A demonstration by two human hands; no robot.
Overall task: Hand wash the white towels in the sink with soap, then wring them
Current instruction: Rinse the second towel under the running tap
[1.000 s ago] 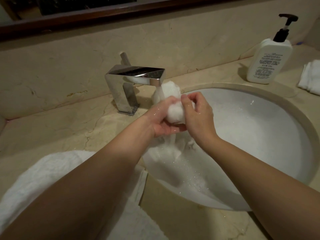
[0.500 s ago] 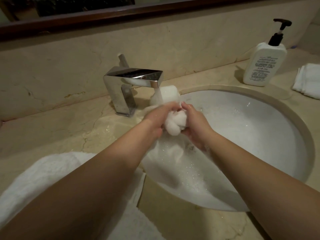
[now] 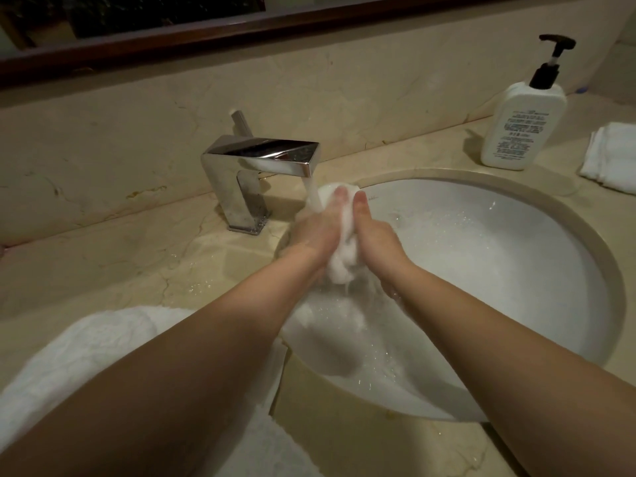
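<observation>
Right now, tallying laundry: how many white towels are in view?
3: one bunched between both hands under the faucet, one large on the counter front-left, one folded at right edge. Others may be hidden.

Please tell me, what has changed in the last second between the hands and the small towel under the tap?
Both hands pushed forward along the small towel: the left hand and right hand now press it between the palms, fingertips near the water stream, where before the fingers curled round a bunched wad. Neither let go. The faucet keeps running; soap bottle, folded towel and large towel stayed.
</observation>
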